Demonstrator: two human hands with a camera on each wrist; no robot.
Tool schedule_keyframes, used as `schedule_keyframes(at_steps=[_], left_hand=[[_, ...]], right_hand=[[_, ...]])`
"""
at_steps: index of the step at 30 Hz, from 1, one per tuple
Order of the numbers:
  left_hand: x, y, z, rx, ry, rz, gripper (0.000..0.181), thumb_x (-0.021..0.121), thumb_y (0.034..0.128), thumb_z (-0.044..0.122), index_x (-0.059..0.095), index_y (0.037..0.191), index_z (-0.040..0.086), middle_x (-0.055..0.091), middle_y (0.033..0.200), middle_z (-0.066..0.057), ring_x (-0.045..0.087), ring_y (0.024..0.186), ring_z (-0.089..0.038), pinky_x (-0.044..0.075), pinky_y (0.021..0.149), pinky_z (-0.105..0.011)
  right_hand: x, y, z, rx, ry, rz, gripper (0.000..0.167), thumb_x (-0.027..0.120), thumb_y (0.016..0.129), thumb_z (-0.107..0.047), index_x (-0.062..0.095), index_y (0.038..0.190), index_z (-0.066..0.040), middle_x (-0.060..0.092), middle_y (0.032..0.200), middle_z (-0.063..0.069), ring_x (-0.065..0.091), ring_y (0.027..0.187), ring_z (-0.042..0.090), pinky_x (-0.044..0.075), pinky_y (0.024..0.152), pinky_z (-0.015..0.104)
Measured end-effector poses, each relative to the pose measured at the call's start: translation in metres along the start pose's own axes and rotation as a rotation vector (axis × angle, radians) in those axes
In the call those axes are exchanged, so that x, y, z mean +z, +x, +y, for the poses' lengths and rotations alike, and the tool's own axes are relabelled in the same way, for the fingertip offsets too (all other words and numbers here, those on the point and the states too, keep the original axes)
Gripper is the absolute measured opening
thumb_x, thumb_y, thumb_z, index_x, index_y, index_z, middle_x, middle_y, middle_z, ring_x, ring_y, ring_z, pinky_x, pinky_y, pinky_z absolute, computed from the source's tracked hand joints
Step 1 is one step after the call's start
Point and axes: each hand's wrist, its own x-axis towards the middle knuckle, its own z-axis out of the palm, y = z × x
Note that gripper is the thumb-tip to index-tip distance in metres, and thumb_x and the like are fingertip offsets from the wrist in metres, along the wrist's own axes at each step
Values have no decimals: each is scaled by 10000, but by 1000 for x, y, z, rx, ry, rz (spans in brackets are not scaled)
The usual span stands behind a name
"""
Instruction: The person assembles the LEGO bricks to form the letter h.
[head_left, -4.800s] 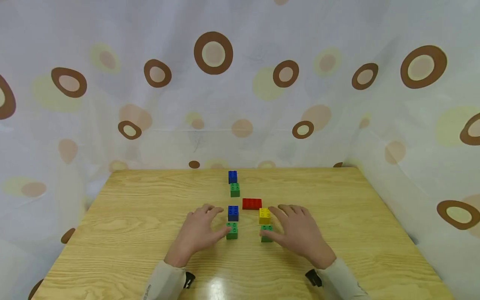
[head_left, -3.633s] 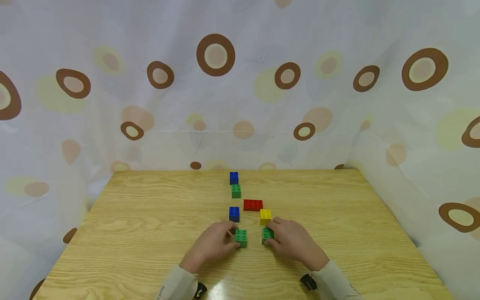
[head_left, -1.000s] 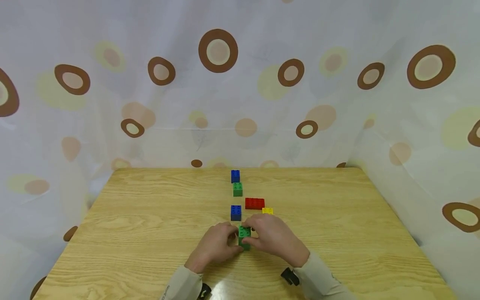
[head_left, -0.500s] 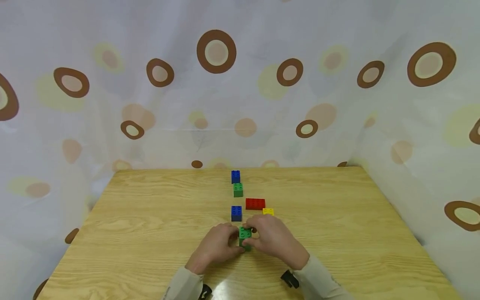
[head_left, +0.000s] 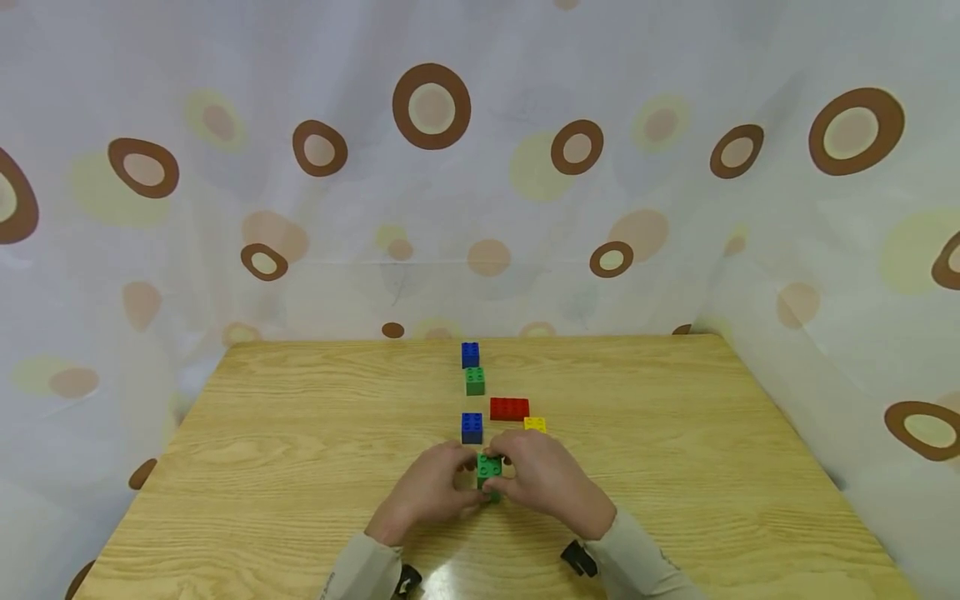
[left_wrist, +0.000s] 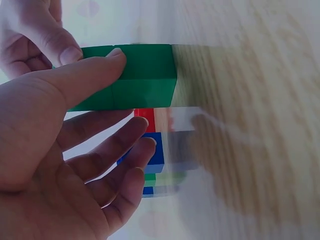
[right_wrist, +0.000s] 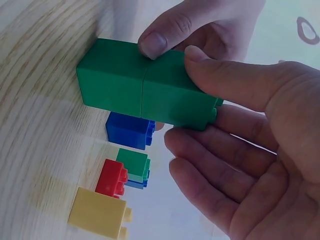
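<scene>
Two green bricks are stacked, one on the other, on the table between the hands; the upper one shows its studs. My left hand grips the stack from the left, its thumb near the seam in the left wrist view. From the right, my right hand pinches the upper brick between thumb and fingers. In the right wrist view the lower green brick meets the upper one along a thin seam. Behind the hands stand a blue brick and a partly hidden yellow brick.
A flat red brick lies behind the blue and yellow ones. Farther back are another green brick and another blue brick. The wooden table meets a patterned curtain at its back edge.
Since the earliest frames, both hands have closed on green bricks, the left one shifted rightward, and the right one was brought left onto it. Over the last second the hands have barely moved.
</scene>
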Motion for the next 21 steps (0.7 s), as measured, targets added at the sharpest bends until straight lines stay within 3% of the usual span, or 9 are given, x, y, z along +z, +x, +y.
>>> schedule_keyframes(at_steps=[12, 21], left_hand=[[2, 1, -2, 30, -44, 11, 254, 813, 877, 285, 723, 1086, 171, 689, 1031, 20, 630, 953, -150, 535, 833, -305], [3, 0, -2, 16, -64, 9, 245, 806, 884, 290, 723, 1081, 168, 683, 1029, 29, 629, 958, -150, 538, 839, -304]], right_hand=[[4, -3, 5, 10, 11, 28, 298, 863, 816, -302, 762, 1043, -138, 734, 957, -37, 660, 830, 143, 532, 681, 247], [3, -2, 8, -2, -8, 12, 375, 847, 815, -418, 762, 1077, -163, 747, 1001, -46, 677, 867, 143, 553, 710, 277]])
